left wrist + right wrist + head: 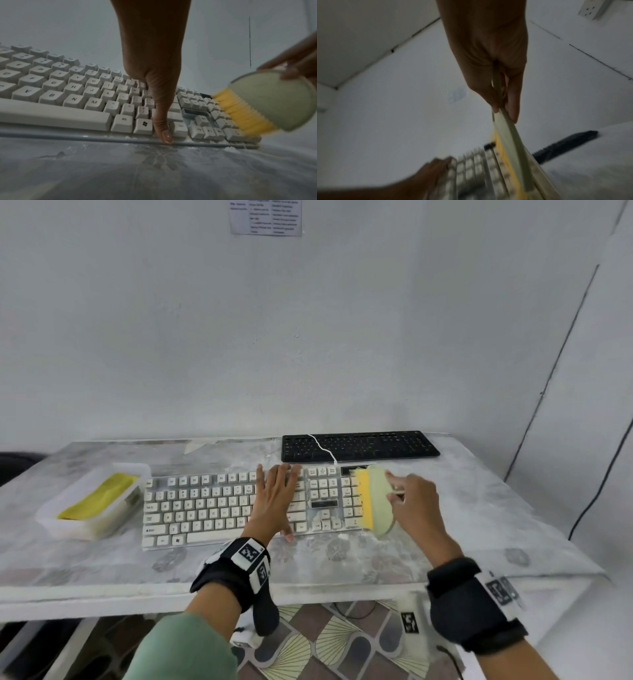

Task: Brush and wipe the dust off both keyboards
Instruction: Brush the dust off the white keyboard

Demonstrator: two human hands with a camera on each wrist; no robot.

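A white plastic tray (68, 510) holding a folded yellow cloth (97, 497) is seen just left of the white keyboard (205, 505), on the marbled table (479, 508). White dust is scattered on the table along the white keyboard's front edge. The left hand (274, 501) is laid flat on the white keyboard right of its letter block, fingers straight and spread, thumb tip reaching down to the front edge. One key cap is seen missing in the cluster above the arrow keys. At the white keyboard's right end, over the number pad, a pale green brush (378, 501) with yellow bristles (364, 498) is pinched by its body between the thumb and fingers of the right hand (416, 505); bristles are pointed left and touch the keys. A black keyboard (359, 445) is set just behind the white keyboard's right half, crossed by a white cable (322, 448). A printed notice (265, 217) is fixed to the wall above.
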